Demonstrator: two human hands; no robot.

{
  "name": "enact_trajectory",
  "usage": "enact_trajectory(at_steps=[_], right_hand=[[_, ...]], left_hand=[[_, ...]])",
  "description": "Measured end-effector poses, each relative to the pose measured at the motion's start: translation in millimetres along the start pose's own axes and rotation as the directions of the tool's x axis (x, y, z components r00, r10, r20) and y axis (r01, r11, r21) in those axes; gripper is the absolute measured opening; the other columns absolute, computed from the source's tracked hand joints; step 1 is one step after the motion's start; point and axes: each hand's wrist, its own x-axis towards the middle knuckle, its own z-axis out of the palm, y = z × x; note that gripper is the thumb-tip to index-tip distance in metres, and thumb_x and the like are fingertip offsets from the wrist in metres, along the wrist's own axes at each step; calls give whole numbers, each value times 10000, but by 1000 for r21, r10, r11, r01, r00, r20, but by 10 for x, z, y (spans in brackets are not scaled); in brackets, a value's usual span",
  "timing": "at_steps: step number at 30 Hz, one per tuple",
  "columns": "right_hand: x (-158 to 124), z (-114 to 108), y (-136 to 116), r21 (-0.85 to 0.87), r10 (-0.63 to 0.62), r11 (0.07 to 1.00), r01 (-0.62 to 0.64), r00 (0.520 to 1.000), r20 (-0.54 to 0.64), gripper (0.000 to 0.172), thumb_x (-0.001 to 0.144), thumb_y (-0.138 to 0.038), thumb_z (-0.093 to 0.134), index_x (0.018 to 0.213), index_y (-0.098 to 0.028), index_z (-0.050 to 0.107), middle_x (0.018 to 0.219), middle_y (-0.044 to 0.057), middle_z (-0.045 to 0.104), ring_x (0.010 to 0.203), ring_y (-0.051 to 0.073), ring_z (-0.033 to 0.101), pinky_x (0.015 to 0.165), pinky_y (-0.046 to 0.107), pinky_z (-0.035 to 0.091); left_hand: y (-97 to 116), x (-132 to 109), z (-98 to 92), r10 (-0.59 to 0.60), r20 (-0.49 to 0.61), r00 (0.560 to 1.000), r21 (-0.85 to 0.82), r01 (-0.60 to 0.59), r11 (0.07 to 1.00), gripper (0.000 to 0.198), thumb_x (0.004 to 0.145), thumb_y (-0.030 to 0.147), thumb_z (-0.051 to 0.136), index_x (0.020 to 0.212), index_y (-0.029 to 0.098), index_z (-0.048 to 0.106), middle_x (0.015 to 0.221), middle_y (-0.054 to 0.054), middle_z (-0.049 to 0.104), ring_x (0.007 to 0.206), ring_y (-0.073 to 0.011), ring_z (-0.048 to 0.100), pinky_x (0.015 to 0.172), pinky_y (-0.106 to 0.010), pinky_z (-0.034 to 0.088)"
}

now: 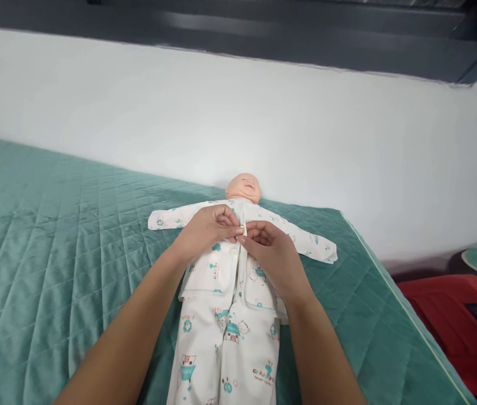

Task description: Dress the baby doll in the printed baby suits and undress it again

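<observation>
A baby doll (243, 187) lies on its back, dressed in a white printed jacket (211, 273) and matching trousers (225, 360). Both sleeves stretch out to the sides. At the chest, my left hand (215, 225) pinches the jacket's front edge by a small pale button (242, 228). My right hand (270, 244) is closed on the other front edge, thumb and fingertips meeting it right beside the left fingertips. Below the hands the two front panels hang apart, and another button (234, 252) shows on the left panel. Fingers partly cover the spot where the edges meet.
The doll rests on a green quilted bedspread (73, 242), whose piped edge runs down the right side. A white wall (179, 112) stands behind the bed, under a dark ledge (238, 28). Beyond the right edge sits a red plastic case or box (453, 320).
</observation>
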Motion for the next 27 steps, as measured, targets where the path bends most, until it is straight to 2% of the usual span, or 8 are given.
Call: enact_trajectory(at_steps=[5,9,13,19,27], right_hand=[[-13,32,-56,-87,13,996,-14,1000,-17,340,738,-364,745,1002,-214,593,784,-25,612,674,114,547,564,223,405],[-28,48,-99,-171,26,985,-32,999,-37,375,715,-395,755,998,-224,578,765,-29,613,643,120,543,546,232,407],[-29,50,-67,-242,-10,970,-1,999,-42,321,746,-382,716,994,-241,571,765,-28,626,634,124,552,546,236,415],[-45,63,-51,-358,-75,932,54,996,-45,249,757,-310,673,976,-253,570,776,-30,643,674,140,603,609,263,447],[-101,125,-147,-494,-100,866,81,995,-13,242,792,-275,604,1029,-262,555,763,-26,649,696,172,623,616,291,426]], left_hand=[[-32,13,-9,29,15,999,13,-29,1000,287,705,361,778,795,169,584,682,7,629,653,-123,617,621,-238,466],[-1,-11,-32,77,45,996,124,-82,989,233,763,368,713,854,178,612,728,4,622,683,-124,594,623,-235,456],[63,-50,-11,97,99,990,229,-117,966,240,831,393,623,977,202,627,781,-8,652,749,-146,606,662,-253,461],[67,-63,83,97,7,995,297,-94,950,171,807,286,619,965,221,603,706,23,623,686,-135,579,613,-244,409],[32,-39,54,56,21,998,130,-58,990,184,789,272,635,958,217,587,687,30,599,659,-132,580,637,-259,436]])
